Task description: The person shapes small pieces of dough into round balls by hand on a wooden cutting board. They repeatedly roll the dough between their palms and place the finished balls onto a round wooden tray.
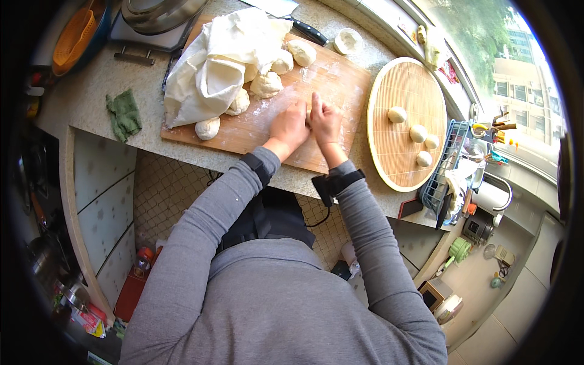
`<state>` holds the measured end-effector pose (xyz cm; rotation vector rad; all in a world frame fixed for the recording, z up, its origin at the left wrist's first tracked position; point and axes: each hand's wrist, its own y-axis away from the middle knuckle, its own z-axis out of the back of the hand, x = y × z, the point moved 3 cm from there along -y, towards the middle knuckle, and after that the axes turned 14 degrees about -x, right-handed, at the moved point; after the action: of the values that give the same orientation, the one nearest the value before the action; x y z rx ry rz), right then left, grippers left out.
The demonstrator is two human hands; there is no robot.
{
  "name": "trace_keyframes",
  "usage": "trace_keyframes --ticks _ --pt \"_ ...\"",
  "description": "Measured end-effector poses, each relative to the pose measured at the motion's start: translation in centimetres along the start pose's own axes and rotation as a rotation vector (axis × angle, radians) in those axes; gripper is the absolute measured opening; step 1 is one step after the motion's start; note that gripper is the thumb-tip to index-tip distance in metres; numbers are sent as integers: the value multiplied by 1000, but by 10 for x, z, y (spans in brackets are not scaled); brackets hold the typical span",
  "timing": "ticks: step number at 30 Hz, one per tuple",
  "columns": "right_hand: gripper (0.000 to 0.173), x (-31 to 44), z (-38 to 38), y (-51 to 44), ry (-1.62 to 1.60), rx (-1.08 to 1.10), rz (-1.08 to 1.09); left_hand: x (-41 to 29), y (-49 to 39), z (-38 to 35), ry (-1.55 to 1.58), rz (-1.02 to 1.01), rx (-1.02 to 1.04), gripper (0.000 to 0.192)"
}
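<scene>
Above the floured wooden board (255, 145), my left hand (290, 124) and my right hand (326, 119) meet with curled fingers around a small piece of dough (309, 119). Most of that piece is hidden by the hands. One finger of the right hand points forward. Left of them, several dough lumps lie along the edge of a white cloth (219, 68), which partly covers some. One round dough ball (207, 128) sits near the board's front edge, another dough lump (266, 85) just beyond my left hand.
A round bamboo tray (388, 150) on the right bears several dough balls (397, 115). Behind the board lie a cleaver (310, 32) and a small white bowl (348, 41). A green rag (124, 115) lies left. A blue wire rack (440, 169) stands beyond the tray, near the window.
</scene>
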<state>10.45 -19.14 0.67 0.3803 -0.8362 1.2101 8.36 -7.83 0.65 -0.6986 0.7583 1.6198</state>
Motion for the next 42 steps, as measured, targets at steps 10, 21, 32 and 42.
trace_keyframes --ticks 10,21,32,42 --pt "32 -1 -34 -43 599 -39 263 9 -27 12 3 -207 128 26" --pt "40 26 -4 -10 170 56 155 9 3 -13 125 196 91 24" --pt "27 -3 -36 -51 519 -102 353 7 -28 -4 83 -113 112 38" --pt "27 31 4 8 91 124 481 13 12 -19 499 475 103 20"
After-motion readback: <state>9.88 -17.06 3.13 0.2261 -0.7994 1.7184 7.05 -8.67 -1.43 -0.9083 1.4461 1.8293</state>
